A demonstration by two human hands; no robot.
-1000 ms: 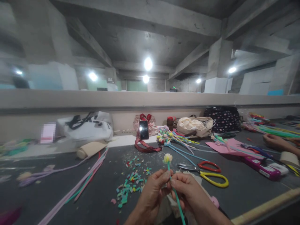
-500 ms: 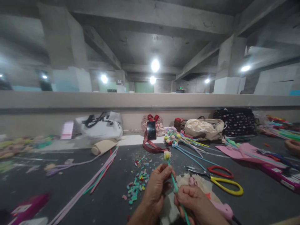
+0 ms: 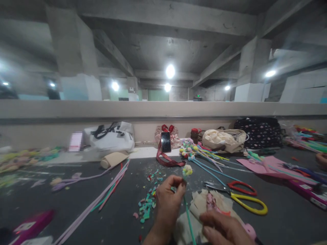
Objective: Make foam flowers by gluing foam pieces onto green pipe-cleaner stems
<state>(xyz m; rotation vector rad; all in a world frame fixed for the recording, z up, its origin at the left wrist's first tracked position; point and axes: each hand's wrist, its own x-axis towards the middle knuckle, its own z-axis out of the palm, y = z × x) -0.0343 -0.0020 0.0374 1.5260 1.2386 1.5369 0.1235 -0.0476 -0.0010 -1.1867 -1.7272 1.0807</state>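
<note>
My left hand (image 3: 170, 195) pinches a green pipe-cleaner stem (image 3: 188, 216) just beneath its small pale-yellow flower head (image 3: 187, 170). The lower stem slants down toward the bottom edge. My right hand (image 3: 224, 228) is off the stem, fingers stretched out and apart, just in front of a pink tool with a cord (image 3: 211, 201), which looks like a glue gun. My hand hides part of that tool. Beneath it lies crumpled tan paper (image 3: 198, 200). Scissors (image 3: 247, 202) with one red and one yellow handle lie beyond my right hand.
Colourful pipe-cleaner scraps (image 3: 146, 207) are scattered to the left. Finished flowers (image 3: 190, 149) are heaped behind, near a propped phone (image 3: 166, 142). Loose lilac stems (image 3: 102, 190) lie further left. Pink sheet (image 3: 270, 168) is at right. Another person's hand (image 3: 322, 160) shows at the right edge.
My right hand has let go of the green stem and moved right and down toward the pink tool, its fingers opening. My left hand still holds the flower, now slightly further right.
</note>
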